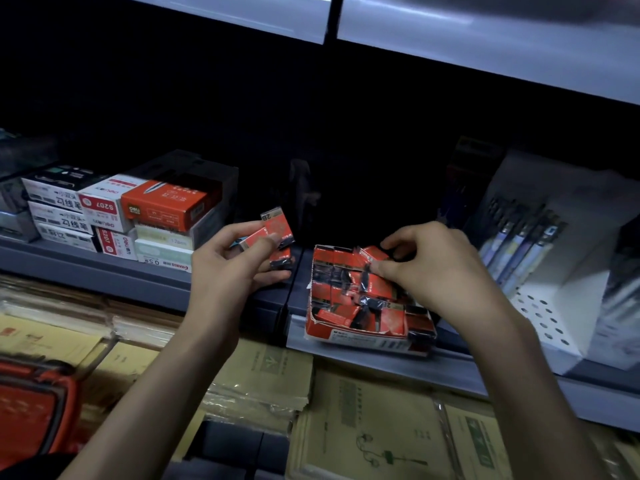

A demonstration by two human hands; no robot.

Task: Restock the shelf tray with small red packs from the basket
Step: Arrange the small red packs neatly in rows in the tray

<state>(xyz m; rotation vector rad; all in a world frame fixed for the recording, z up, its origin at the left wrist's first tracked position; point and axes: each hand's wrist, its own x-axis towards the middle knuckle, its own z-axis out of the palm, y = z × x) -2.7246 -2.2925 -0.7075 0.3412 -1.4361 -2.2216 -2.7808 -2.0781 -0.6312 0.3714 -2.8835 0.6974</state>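
Two bare hands worked at one grey metal shelf (145, 278). A single open-topped red cardboard tray (349, 336) sat at the shelf's front edge. It was filled with a jumble of small red-and-black packs (343, 313), too overlapped to count surely.

The left hand (228, 268) was at 9 o'clock from the tray and clear of it. Its grip was curled round a clutch of packs (278, 230) of the same kind, of which three showed, fanned out past the fingertips toward 1 o'clock.

The right hand (433, 271) hung over the tray's 1 o'clock corner. Its grip was narrowed to a thumb-and-finger pinch on a single pack (372, 253), which lay tilted at the tray's far edge.

One orange-red plastic basket (38, 407) stood at 8 o'clock, well apart, its contents hidden. White and orange cardboard boxes (114, 209) were stacked on the shelf at 10 o'clock. At 3 o'clock a white perforated rack (540, 317) held pens (519, 244). Yellow paper notebooks (263, 375) lay below at 6 o'clock.
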